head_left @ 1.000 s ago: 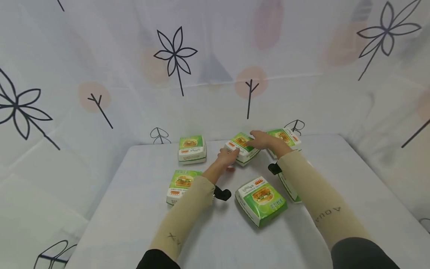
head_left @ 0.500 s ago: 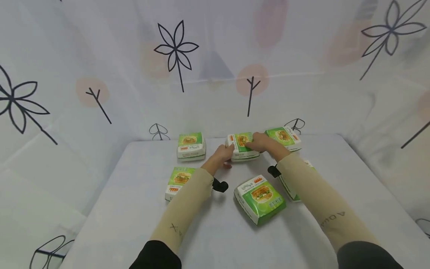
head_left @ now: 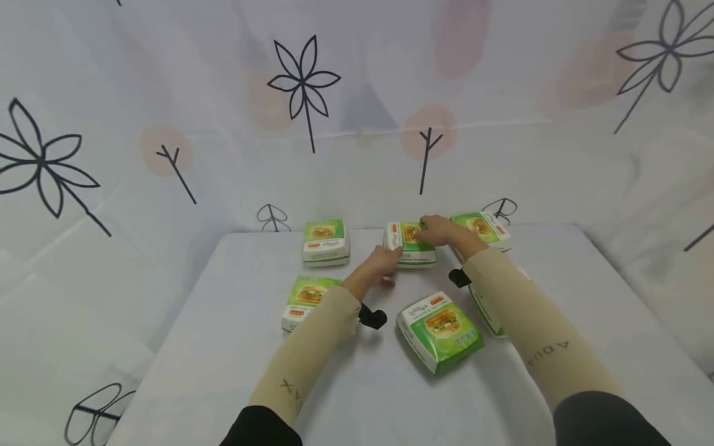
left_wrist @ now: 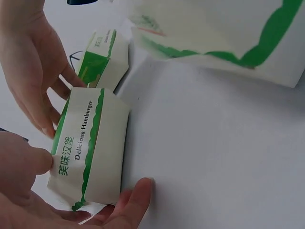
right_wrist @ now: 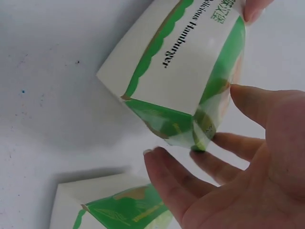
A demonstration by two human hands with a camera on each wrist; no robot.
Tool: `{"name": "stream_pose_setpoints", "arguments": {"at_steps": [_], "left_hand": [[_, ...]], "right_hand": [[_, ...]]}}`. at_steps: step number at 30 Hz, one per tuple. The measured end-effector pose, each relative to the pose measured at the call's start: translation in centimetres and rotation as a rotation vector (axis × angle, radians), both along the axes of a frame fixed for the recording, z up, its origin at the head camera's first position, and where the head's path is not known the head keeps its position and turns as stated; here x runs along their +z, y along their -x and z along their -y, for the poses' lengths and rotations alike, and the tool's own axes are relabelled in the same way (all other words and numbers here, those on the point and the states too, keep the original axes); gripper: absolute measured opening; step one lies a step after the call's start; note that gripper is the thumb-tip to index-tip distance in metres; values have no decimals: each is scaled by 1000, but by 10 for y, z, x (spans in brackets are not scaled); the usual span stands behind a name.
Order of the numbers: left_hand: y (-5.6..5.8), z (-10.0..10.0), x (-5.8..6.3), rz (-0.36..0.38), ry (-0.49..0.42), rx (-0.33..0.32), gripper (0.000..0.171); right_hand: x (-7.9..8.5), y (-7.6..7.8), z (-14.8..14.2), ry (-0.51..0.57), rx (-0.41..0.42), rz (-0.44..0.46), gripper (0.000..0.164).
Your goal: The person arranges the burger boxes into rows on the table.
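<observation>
Burger box [head_left: 419,255] straightened on white table [head_left: 223,347], left hand [head_left: 379,265] and right hand [head_left: 440,231] gripping it.

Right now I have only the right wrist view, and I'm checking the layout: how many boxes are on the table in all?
Observer: Six show in the head view, counting the middle box.
Operator: A fingertip touches it at the top of my picture; whose is it?
Observer: It belongs to the left grip, at the box's left end.
Operator: Anything in front of that box?
Observer: Yes, the front box, turned askew.
</observation>
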State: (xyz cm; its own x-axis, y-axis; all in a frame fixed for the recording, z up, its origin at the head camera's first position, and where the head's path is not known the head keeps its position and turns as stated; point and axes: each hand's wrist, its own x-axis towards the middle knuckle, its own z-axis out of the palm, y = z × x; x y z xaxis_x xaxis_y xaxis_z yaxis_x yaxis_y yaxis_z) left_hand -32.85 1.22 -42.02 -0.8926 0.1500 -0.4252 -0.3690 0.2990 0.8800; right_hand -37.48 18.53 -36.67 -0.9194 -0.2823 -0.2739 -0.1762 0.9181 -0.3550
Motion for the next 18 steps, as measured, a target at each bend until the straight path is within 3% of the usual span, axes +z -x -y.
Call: {"name": "stream_pose_setpoints", "arguments": {"at_steps": [9,18], "left_hand": [[8,13,4,-4,-40,-15,58],[9,10,1,7,-18,-5,59]], "right_hand": [[0,-6,1,0,-33,-18,61],[0,-10,-1,5,-56,-12,59]]}}
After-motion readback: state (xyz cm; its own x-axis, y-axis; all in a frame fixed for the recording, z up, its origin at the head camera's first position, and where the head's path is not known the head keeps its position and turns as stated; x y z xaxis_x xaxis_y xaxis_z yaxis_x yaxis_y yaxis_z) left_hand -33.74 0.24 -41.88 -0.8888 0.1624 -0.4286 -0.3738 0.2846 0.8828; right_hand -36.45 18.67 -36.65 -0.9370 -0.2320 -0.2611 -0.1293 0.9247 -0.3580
